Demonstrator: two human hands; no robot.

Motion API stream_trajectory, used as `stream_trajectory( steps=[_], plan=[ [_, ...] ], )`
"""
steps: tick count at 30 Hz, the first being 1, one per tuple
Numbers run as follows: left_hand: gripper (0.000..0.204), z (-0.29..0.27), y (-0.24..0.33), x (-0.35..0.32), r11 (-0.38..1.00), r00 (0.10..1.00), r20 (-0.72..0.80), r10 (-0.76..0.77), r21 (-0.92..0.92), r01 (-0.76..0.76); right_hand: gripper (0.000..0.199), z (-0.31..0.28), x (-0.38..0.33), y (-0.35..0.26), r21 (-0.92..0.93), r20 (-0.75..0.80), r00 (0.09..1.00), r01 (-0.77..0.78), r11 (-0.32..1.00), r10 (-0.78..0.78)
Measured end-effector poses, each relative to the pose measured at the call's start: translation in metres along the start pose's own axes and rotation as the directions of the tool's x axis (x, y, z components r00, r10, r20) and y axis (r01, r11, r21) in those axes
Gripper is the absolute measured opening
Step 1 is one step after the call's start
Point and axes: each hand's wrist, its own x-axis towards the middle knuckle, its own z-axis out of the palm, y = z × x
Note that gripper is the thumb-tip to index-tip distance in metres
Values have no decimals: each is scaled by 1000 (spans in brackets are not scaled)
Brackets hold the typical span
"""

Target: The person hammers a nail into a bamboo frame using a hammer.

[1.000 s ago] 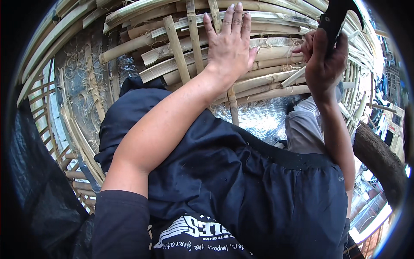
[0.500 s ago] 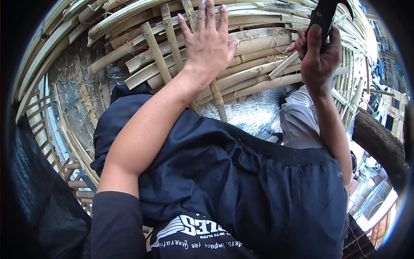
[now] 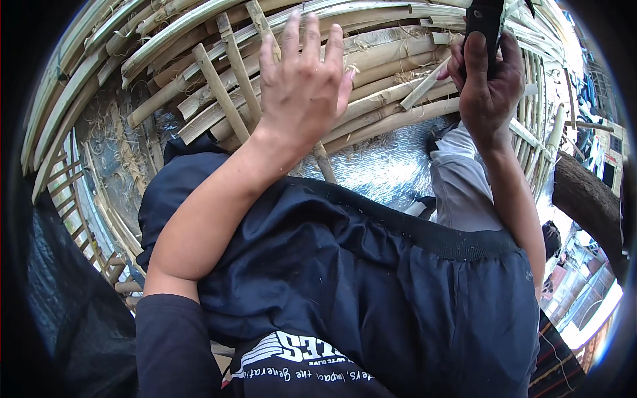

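Note:
My left hand [image 3: 302, 89] is over the stacked split bamboo strips [image 3: 391, 66], its fingers spread and holding nothing. Whether it touches them I cannot tell. My right hand [image 3: 490, 99] is raised at the upper right, fingers wrapped round the handle of a black tool [image 3: 484, 23]. The thumb lies along its near face. The tool's far end runs out of the top of the picture, so its exact kind does not show. Thin bamboo sticks [image 3: 222, 94] lie across the strips beside my left hand.
Dark cloth [image 3: 318, 252] covers my lap. Beyond it a silvery, wrinkled sheet [image 3: 378, 166] shows beneath the bamboo. Curled shavings [image 3: 126, 149] lie at the left. A bamboo lattice [image 3: 73, 192] curves along the left side. A thick brown log [image 3: 590, 199] stands at the right.
My left hand has drawn back a little toward me and to the left, its fingers bending slightly. My right hand keeps its grip on the black tool. The whole view has shifted slightly.

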Motion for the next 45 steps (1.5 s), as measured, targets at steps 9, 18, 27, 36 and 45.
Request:
stream_trajectory(
  steps=[9, 18, 27, 36, 45],
  plan=[
    [44, 0, -4, 7, -359, 650, 751, -122, -643, 676, 28, -1, -10, -6, -191, -141, 990, -24, 981, -3],
    [50, 16, -32, 6, -906, 677, 736, -7, -292, 308, 19, -11, -11, -2, -30, 48, 995, -81, 996, 82],
    [77, 15, -33, 12, -921, 748, 663, 20, -279, 271, 36, -12, -17, 6, -78, 139, 985, -90, 993, 100],
    [70, 23, -34, 20, -968, 791, 607, 82, -139, 207, 30, -7, -12, 3, -123, 155, 981, -101, 987, 119],
    [76, 21, -26, 25, -991, 710, 704, 14, -86, 105, 28, 3, -16, 4, -118, 176, 962, -192, 974, 210]
  ],
)
